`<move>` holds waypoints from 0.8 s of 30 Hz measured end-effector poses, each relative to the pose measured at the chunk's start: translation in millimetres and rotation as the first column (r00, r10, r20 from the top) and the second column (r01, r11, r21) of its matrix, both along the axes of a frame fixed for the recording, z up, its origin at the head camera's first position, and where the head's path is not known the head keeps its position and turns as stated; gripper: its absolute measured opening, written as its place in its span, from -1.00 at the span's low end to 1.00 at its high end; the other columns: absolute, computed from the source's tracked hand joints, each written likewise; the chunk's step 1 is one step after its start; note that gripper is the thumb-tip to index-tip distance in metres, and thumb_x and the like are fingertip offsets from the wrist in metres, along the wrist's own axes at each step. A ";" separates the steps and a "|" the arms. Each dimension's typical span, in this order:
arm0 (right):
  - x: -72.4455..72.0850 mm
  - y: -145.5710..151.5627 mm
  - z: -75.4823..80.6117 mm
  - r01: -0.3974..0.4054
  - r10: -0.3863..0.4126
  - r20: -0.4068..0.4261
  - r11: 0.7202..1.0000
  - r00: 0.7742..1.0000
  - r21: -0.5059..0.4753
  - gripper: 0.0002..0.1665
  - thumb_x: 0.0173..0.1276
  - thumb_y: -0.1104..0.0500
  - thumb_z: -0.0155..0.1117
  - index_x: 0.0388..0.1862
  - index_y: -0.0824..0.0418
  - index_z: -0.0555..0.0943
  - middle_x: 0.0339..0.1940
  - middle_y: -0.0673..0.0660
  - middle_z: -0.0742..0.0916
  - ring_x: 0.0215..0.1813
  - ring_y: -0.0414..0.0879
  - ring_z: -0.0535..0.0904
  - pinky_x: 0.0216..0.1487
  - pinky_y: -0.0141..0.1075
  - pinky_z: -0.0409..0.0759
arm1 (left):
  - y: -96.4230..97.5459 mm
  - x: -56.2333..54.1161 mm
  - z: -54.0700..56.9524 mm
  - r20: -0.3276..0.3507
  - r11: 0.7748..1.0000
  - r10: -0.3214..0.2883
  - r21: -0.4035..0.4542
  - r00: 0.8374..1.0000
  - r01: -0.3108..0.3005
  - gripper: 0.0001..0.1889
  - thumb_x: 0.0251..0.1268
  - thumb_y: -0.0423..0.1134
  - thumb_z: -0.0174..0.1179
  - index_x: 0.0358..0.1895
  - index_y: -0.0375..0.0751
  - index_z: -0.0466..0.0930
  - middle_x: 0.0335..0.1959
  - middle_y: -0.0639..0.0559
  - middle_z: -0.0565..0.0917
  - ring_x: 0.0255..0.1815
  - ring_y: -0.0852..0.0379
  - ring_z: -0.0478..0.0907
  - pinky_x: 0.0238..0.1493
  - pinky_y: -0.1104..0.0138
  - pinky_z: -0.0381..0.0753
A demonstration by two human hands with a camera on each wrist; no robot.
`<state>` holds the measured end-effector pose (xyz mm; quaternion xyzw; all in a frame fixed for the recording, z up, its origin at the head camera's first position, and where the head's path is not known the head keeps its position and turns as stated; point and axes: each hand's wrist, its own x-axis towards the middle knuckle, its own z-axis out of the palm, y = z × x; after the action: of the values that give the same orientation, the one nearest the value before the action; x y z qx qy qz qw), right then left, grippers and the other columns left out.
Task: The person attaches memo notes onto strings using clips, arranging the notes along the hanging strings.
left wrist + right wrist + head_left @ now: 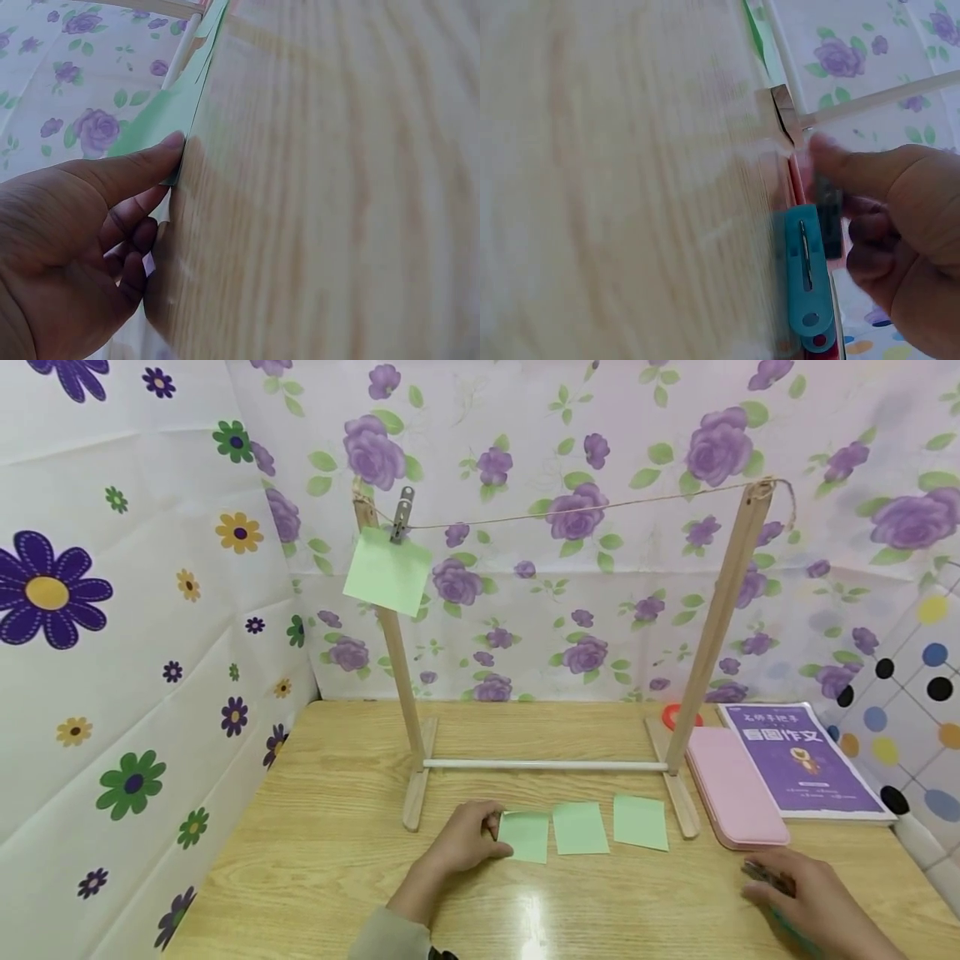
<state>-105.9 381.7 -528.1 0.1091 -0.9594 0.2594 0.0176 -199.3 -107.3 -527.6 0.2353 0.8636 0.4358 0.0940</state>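
Observation:
My left hand [467, 839] pinches the left edge of a light green sticky note [525, 837] at the tabletop, with the thumb over the paper [154, 124]. Two more green notes, a middle one [581, 828] and a right one [641, 822], lie in a row beside it. My right hand [813, 897] holds a dark grey clip [829, 217] between thumb and fingers, low over the table's right side. A teal clothespin [808, 270] lies close by that hand, mostly hidden in the head view.
A wooden stand [720, 627] carries a string [517, 518], where a metal clip [402, 517] holds another green note [388, 570] at the left. On the right lie a pink case [735, 785], a purple book [802, 760] and a red ring [670, 717]. Patterned cloth surrounds the table.

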 end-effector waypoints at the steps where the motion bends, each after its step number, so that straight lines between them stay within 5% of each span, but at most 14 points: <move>1: 0.7 -1.9 0.8 0.014 -0.015 -0.010 0.999 1.000 -0.029 -0.58 0.28 0.07 0.50 0.10 0.16 0.70 -0.42 -0.11 0.61 -0.45 -0.40 0.40 -0.53 -0.40 0.44 | -0.3 0.3 0.0 0.002 1.000 -0.001 0.005 1.000 0.001 -0.76 0.06 -0.37 0.54 -0.31 -0.27 0.63 -0.51 0.08 0.52 -0.48 0.29 0.35 -0.23 0.40 0.58; 3: 1.6 -6.9 2.7 0.041 -0.044 -0.023 0.993 0.999 -0.108 -0.56 0.36 0.15 0.43 0.18 0.26 0.66 -0.46 -0.05 0.60 -0.50 -0.35 0.39 -0.58 -0.41 0.42 | -0.9 1.0 -0.1 0.006 1.000 -0.001 0.007 1.000 0.001 -0.73 0.10 -0.37 0.52 -0.50 -0.22 0.54 -0.57 0.12 0.46 -0.53 0.28 0.30 -0.44 0.45 0.42; 7: 1.3 -14.8 8.3 0.073 -0.088 -0.045 0.962 0.995 -0.262 -0.57 0.46 0.22 0.32 0.24 0.38 0.58 -0.36 0.08 0.71 -0.51 -0.25 0.47 -0.60 -0.38 0.50 | -1.7 2.7 0.3 0.006 1.000 0.003 0.008 1.000 -0.003 -0.74 0.19 -0.40 0.44 -0.56 -0.19 0.55 -0.64 0.18 0.38 -0.57 0.28 0.25 -0.51 0.49 0.30; 14: -4.5 -20.4 21.0 0.028 -0.075 -0.101 0.916 0.992 -0.401 -0.58 0.49 0.29 0.26 0.29 0.34 0.56 -0.32 0.00 0.74 -0.55 -0.13 0.53 -0.66 -0.29 0.49 | -3.3 5.1 6.2 0.038 1.000 0.022 0.011 0.999 -0.022 -0.89 0.26 -0.44 0.35 -0.35 -0.14 0.74 -0.47 0.21 0.60 -0.42 0.27 0.44 -0.35 0.43 0.52; 17: -7.5 -23.3 28.5 -0.017 -0.018 -0.065 0.865 0.998 -0.502 -0.54 0.57 0.31 0.13 0.40 0.34 0.46 -0.09 -0.02 0.78 -0.53 -0.08 0.60 -0.65 -0.22 0.57 | -4.9 3.3 8.6 0.049 0.999 0.040 0.022 0.998 -0.041 -0.81 0.30 -0.46 0.31 -0.31 -0.02 0.74 -0.36 0.20 0.67 -0.35 0.23 0.51 -0.26 0.38 0.59; 21: -14.5 -29.0 39.4 -0.102 0.071 -0.073 0.758 0.995 -0.644 -0.50 0.55 0.43 0.07 0.44 0.38 0.40 -0.01 -0.03 0.77 -0.46 -0.05 0.69 -0.58 -0.19 0.68 | -7.2 -1.6 11.0 0.045 0.993 0.100 0.055 0.994 -0.102 -0.83 0.35 -0.41 0.30 -0.21 0.01 0.74 -0.29 0.17 0.68 -0.35 0.20 0.55 -0.29 0.37 0.61; 24: -20.2 -33.9 46.5 -0.116 0.082 -0.082 0.718 0.993 -0.686 -0.49 0.51 0.48 0.11 0.41 0.42 0.41 -0.03 -0.02 0.77 -0.39 -0.03 0.74 -0.48 -0.18 0.74 | -7.1 -5.4 12.4 0.047 0.981 0.151 0.115 0.987 -0.156 -0.84 0.40 -0.37 0.29 -0.07 -0.05 0.74 -0.24 0.09 0.68 -0.32 0.14 0.64 -0.31 0.37 0.67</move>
<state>-126.1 347.8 -481.6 0.1517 -0.7865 0.5951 0.0650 -204.7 -114.4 -515.2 0.1648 0.8499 0.4967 0.0622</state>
